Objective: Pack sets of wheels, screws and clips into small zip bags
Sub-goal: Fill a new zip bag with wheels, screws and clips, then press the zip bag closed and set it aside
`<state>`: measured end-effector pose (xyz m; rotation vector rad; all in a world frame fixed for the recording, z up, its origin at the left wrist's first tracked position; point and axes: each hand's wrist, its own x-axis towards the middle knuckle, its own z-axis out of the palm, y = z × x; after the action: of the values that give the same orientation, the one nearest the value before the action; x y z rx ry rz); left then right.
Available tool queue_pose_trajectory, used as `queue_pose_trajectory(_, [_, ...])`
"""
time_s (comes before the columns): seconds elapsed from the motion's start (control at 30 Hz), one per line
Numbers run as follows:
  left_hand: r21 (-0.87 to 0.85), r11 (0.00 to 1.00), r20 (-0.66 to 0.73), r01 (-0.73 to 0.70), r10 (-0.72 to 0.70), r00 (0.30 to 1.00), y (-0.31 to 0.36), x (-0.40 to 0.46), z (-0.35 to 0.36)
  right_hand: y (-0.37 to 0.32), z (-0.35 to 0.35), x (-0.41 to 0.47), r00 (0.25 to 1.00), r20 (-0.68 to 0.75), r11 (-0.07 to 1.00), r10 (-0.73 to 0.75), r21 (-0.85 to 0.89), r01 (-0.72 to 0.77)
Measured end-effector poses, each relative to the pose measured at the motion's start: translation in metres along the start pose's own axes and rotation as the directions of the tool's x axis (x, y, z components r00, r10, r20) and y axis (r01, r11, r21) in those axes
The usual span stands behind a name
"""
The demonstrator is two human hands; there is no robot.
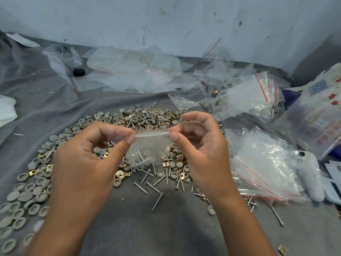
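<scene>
The left hand (88,154) and the right hand (201,145) pinch the top corners of a small zip bag (150,145). Screws lie inside it, above the grey cloth (147,228).

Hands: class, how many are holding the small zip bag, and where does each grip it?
2. The left hand pinches the zip bag at its top left corner; the right hand pinches its top right corner. No other hands show.

No legible text anywhere, printed bag (317,115) at right edge — red lettering and stars, blue code square — too blurred to read
</scene>
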<state>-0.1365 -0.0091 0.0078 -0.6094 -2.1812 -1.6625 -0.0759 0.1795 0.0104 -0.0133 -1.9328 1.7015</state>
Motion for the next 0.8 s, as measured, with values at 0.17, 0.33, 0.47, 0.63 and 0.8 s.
queue_pose_trajectory(0.17, [-0.158,0.987,0.002,0.027,-0.027,1.0,0.003,0.0,0.005,0.002,0.0,-0.001,1.0,0.006,1.0,0.009,0.015,-0.009])
queue_pose_trajectory(0.33, [-0.247,0.965,0.039,0.087,-0.08,0.996,0.007,0.0,0.005,0.0,0.004,-0.003,0.998,0.057,1.0,-0.019,0.026,0.017])
queue_pose_trajectory(0.47, [-0.265,0.959,0.097,0.101,-0.078,0.992,0.01,-0.001,0.004,0.002,0.009,-0.004,0.993,0.119,1.0,0.003,0.011,-0.004])
queue_pose_trajectory(0.63, [-0.247,0.962,0.139,0.116,-0.083,0.987,0.012,-0.003,0.006,0.001,0.01,-0.004,0.995,0.094,1.0,0.023,-0.012,-0.022])
queue_pose_trajectory(0.8, [-0.212,0.971,0.183,0.111,-0.073,0.98,0.016,-0.005,0.009,0.0,0.013,-0.007,0.995,0.1,1.0,-0.007,-0.028,0.01])
